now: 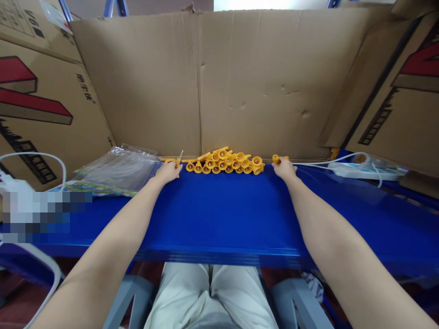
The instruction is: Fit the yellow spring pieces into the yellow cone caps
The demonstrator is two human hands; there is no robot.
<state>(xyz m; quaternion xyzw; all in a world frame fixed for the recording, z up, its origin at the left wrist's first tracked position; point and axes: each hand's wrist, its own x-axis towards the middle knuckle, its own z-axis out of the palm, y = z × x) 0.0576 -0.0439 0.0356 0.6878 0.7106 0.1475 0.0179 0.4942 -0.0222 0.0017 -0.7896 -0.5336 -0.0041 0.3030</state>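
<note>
A heap of several small yellow plastic pieces [226, 162] lies at the far edge of the blue table [222, 219], against the cardboard wall. My left hand [168, 172] reaches to the heap's left end, fingers closed on a yellow piece [177, 162]. My right hand [284, 168] is at the heap's right end, its fingers pinching another yellow piece [276, 159]. Both arms stretch forward over the table.
Tall cardboard sheets [206, 82] wall in the back and both sides. Clear plastic bags [116, 171] lie at the left. A white power strip with cables [360, 170] lies at the right. A white cable [41, 157] loops at the far left.
</note>
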